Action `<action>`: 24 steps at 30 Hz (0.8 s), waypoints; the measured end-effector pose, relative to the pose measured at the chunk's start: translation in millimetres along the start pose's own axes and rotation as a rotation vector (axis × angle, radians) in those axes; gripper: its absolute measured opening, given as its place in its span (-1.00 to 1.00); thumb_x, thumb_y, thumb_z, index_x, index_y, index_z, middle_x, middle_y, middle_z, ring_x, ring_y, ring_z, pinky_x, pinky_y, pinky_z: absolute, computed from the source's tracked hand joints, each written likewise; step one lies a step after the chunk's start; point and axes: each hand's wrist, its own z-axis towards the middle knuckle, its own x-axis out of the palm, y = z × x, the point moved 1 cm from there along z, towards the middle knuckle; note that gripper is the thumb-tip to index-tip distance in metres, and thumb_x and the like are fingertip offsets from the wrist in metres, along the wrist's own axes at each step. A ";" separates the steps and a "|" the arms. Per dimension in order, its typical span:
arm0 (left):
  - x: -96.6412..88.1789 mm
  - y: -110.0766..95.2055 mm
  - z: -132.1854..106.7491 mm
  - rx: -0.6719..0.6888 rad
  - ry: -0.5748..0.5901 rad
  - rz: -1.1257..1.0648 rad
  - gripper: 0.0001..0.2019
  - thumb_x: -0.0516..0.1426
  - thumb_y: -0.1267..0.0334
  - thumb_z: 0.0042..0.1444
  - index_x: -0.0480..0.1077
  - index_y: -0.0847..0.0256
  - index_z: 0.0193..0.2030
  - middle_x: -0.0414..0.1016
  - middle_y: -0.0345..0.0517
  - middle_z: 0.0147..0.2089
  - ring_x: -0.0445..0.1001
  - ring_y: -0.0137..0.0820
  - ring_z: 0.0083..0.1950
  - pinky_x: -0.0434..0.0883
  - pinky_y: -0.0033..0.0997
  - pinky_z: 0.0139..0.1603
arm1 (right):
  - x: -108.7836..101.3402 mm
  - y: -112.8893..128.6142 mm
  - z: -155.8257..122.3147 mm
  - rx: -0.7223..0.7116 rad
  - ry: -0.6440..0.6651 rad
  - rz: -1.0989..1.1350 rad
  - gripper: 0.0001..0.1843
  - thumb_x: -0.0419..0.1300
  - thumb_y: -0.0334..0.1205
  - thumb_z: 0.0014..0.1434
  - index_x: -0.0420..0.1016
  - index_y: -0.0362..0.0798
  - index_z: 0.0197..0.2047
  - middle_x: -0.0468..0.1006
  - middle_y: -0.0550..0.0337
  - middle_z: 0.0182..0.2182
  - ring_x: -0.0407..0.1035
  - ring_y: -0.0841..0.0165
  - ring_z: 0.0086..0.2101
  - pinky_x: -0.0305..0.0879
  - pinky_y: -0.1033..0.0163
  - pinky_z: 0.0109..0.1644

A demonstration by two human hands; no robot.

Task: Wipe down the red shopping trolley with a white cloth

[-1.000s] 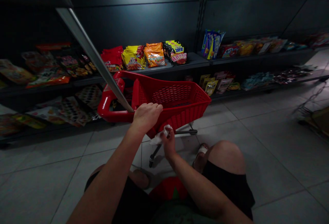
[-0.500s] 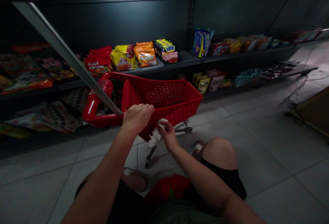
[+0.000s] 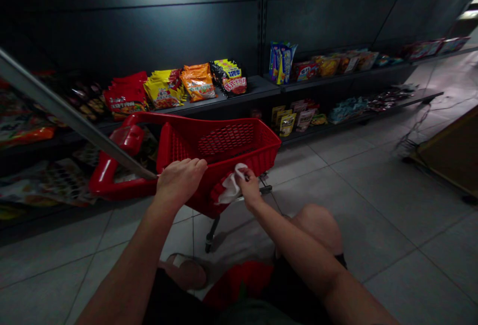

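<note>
Silver metal strip slants across the left of my view, passing over the long red plastic handle of a red plastic shopping cart that stands on the grey floor tiles close in front of me. Flat printed snack packets fill the low dark shelves on the far left. My left hand is clenched over the near rim of the cart, fingers curled on the red plastic. Just below that grip, my bare foot in a sandal rests on the floor. Red, yellow and orange foil bags stand in a row on the far shelf, above the cart. At the cart's right corner, my right hand pinches a crumpled white cloth against the rim; it could be paper, I cannot tell. My right knee sits under that forearm. Further right, a blue box and more packets line the shelves, and a tan cardboard panel leans at the near right.
</note>
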 end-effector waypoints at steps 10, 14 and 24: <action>-2.8 -3.7 -1.1 -0.010 0.056 -0.013 -0.78 -0.05 0.34 0.29 0.42 0.16 -0.21 0.57 -0.03 -0.26 0.54 -0.14 -0.19 0.34 -0.20 -0.27 | -65.2 33.0 91.8 -0.082 -0.617 0.221 -0.51 0.16 -0.12 0.04 0.38 -0.09 0.04 0.54 0.12 -0.12 0.42 0.39 -0.25 0.40 0.27 -0.15; -3.9 -5.0 -2.7 -0.010 0.050 0.004 -0.78 -0.05 0.34 0.30 0.41 0.16 -0.21 0.57 -0.04 -0.24 0.54 -0.14 -0.19 0.34 -0.20 -0.27 | -29.3 8.2 38.0 -0.162 -0.319 0.016 -0.54 0.23 -0.14 0.03 0.50 -0.06 0.02 0.56 0.11 -0.06 0.42 0.31 -0.09 0.35 0.19 0.08; -5.7 -4.8 -7.7 -0.002 0.065 -0.009 -0.74 -0.08 0.28 0.33 0.43 0.15 -0.20 0.58 -0.04 -0.24 0.55 -0.16 -0.19 0.32 -0.23 -0.27 | -73.3 25.0 70.7 -0.092 -0.572 -0.002 -0.59 0.12 -0.12 0.08 0.46 -0.10 -0.03 0.52 0.16 -0.19 0.38 0.36 -0.20 0.33 0.26 -0.06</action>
